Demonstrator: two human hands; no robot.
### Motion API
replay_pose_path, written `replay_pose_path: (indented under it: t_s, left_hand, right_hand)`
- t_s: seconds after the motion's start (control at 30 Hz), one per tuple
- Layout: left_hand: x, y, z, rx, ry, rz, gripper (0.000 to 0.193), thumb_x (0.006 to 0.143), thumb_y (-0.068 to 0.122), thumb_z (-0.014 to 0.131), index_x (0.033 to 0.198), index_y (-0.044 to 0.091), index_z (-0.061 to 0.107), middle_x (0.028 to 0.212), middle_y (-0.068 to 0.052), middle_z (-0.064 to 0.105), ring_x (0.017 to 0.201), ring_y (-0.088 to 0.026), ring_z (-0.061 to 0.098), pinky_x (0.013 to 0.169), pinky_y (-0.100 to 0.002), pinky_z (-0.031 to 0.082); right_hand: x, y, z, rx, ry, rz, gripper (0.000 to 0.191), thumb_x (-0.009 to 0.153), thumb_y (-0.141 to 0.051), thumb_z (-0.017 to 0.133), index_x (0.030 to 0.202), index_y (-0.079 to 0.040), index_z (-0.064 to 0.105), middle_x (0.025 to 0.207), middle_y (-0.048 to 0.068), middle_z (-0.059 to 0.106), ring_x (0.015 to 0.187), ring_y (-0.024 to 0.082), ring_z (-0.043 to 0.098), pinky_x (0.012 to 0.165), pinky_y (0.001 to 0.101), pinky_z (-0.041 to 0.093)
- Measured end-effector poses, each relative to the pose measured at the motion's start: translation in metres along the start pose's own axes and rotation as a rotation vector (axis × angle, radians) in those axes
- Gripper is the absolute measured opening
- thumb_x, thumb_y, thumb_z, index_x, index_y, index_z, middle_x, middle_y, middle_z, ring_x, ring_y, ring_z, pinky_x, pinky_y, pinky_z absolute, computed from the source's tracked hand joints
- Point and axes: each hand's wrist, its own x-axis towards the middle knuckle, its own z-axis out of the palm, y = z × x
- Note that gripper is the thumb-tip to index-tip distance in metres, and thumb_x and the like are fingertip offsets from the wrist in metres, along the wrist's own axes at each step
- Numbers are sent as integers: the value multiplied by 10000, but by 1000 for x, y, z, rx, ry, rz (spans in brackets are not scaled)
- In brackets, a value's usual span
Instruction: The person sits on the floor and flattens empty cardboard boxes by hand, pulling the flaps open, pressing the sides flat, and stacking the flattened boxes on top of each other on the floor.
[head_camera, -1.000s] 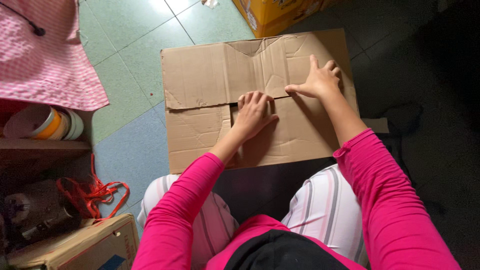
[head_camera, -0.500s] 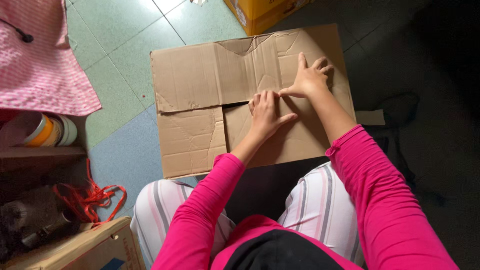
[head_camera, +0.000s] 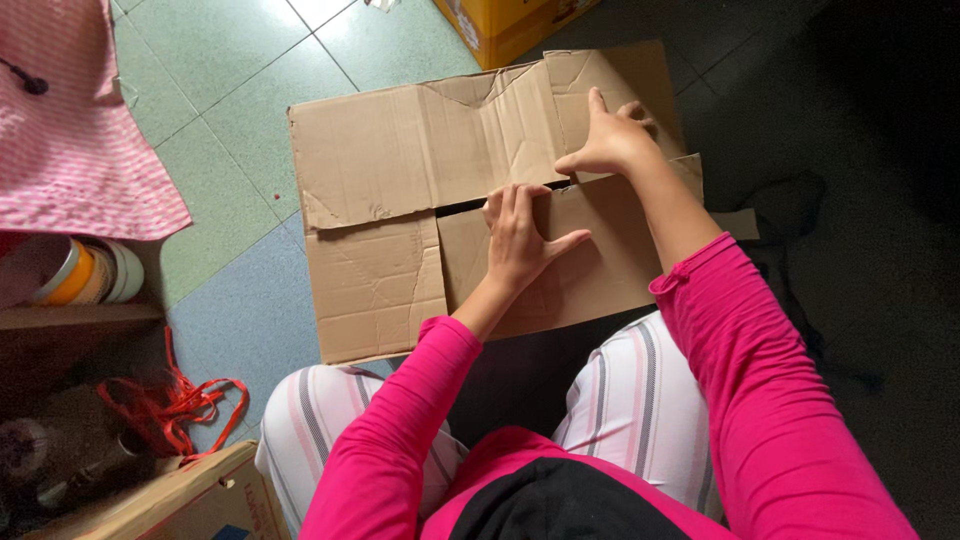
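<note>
cardboard box (head_camera: 400, 190), flaps shut, contents hidden; we press our left hand (head_camera: 520, 240) flat, fingers spread, right hand (head_camera: 608, 145) seemingly splayed on the far flap.

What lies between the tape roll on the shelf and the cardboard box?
Head view: only bare green and blue floor tiles separate the tape roll from the cardboard box.

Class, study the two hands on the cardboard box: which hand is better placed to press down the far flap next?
Probably the right hand: it already rests on the far flap; the left hand lies on the near flap.
</note>
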Motion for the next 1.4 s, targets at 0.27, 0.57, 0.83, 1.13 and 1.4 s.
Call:
replay_pose_path:
  t_s: [0.27,0.57,0.83,1.13,1.4]
  left_hand:
    - [-3,-13,-9,78,-172,76,564,927,354,810,1364,76,587,1292,-134,564,1282,-330,500,1151,-472,356]
    - [-11,-85,-120,570,-196,-321,1105,743,617,805,1516,-24,345,1553,-284,351,1452,-499,285,1137,-720,188]
    - [-6,-78,-144,589,-401,-809,1518,557,861,768,1605,53,26,1660,-294,-46,1507,-572,-27,1097,-810,110]
    - [-9,-72,-147,562,-422,-735,1380,637,751,802,1607,243,-38,1651,-256,-94,1464,-645,6,1045,-848,165]
    - [-16,-78,-158,367,-99,-516,1252,584,474,884,1539,147,144,1600,-326,94,1306,-585,413,905,-724,438]
  right_hand:
    - [11,-4,2,-56,18,63,1453,554,-579,890,1677,-226,39,1623,413,77,1428,702,196,1065,739,370]
    - [-19,-27,19,46,461,-437,1019,719,-627,844,1551,-179,460,1601,259,377,1451,475,388,1220,616,272]
    - [-48,-138,74,-192,478,-995,920,672,-360,837,1513,-193,503,1528,231,436,1428,444,382,1203,676,170]
    - [-35,-157,86,-215,501,-1012,801,726,-226,806,1449,-68,499,1483,284,486,1360,473,471,1106,625,362]
    - [-23,-155,64,-49,426,-1083,463,901,-42,643,1348,-3,531,1384,354,574,1264,508,579,1066,505,486]
